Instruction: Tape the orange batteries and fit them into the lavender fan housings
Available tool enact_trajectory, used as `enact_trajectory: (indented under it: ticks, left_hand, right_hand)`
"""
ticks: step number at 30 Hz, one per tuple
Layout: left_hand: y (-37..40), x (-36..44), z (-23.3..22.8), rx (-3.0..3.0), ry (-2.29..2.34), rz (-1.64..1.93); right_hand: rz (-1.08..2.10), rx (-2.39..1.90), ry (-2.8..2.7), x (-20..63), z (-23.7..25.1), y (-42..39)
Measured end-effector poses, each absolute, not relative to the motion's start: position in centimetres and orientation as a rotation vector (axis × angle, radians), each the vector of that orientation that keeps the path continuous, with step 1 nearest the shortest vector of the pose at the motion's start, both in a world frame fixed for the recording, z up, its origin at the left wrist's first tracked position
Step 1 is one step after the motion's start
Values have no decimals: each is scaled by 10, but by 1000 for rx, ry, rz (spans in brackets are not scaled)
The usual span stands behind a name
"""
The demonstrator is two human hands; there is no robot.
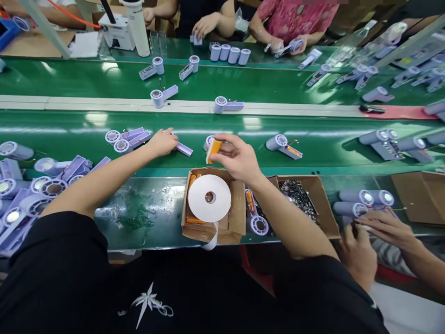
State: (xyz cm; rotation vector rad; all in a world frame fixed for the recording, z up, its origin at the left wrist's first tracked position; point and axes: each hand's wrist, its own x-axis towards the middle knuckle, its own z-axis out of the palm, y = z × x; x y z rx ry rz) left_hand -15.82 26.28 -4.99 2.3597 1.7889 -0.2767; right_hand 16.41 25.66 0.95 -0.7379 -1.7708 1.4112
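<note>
My right hand pinches an orange battery with a white strip along one side, held above the green belt. Behind it, partly covered, stands a lilac handheld fan housing. My left hand reaches across the belt with its fingers closed on another lilac fan housing, whose open handle points right; its round head is hidden by the hand. Just left of that hand lie more lilac fan housings. Below my right hand, a roll of white tape rests on a cardboard box holding orange batteries.
Piled fan housings fill the left side. At right are a box of small dark parts, a fan with a battery and a neighbour's hands. Co-workers sit across the belts.
</note>
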Motion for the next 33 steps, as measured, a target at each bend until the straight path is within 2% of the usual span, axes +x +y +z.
enact_trajectory:
  ticks: [4, 9, 15, 22, 28, 33]
  left_hand:
    - [263, -167, -51, 2446, 1602, -266]
    - [286, -152, -59, 2427, 1710, -367]
    - [310, -153, -48, 2264, 1703, -400]
    - [293, -137, -38, 2460, 1504, -483]
    - [310, -123, -37, 2360, 1616, -527]
    - [324, -134, -32, 2201, 1691, -194]
  right_hand:
    - [1451, -810, -1924, 120, -22, 302]
    - [1417, -877, -2033, 93, -48, 324]
    - [1476, -788, -1953, 92, -70, 329]
    - [1472, -804, -1935, 99, -81, 334]
    - [1394, -843, -2013, 108, -83, 336]
    - [1304, -912, -2093, 106, -81, 331]
